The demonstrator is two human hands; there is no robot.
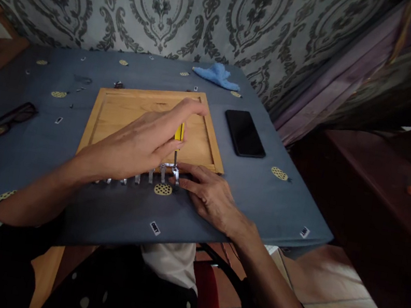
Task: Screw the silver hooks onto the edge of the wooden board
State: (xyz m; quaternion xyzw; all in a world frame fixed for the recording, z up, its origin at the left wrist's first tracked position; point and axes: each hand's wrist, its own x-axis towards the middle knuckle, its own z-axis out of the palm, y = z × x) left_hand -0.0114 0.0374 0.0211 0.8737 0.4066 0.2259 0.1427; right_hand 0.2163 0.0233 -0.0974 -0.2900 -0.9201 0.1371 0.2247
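My left hand (151,137) is closed around the yellow handle of a screwdriver (179,132), which stands nearly upright. Its thin shaft points down to the near edge of a framed wooden board (136,121), where a row of silver metal hooks (163,172) lies along that edge. At the right end of the row, my right hand (214,195) pinches the last hook between thumb and fingers, beside the screwdriver tip. Part of the hook row is hidden behind my left hand and wrist. Whatever the tip bears on is too small to make out.
A black phone (245,133) lies right of the board. Behind it is a crumpled blue cloth (217,75). Dark-framed glasses (6,121) rest at the left on the patterned blue tablecloth (284,204). Small metal pieces (80,89) lie back left, before a patterned curtain (209,12).
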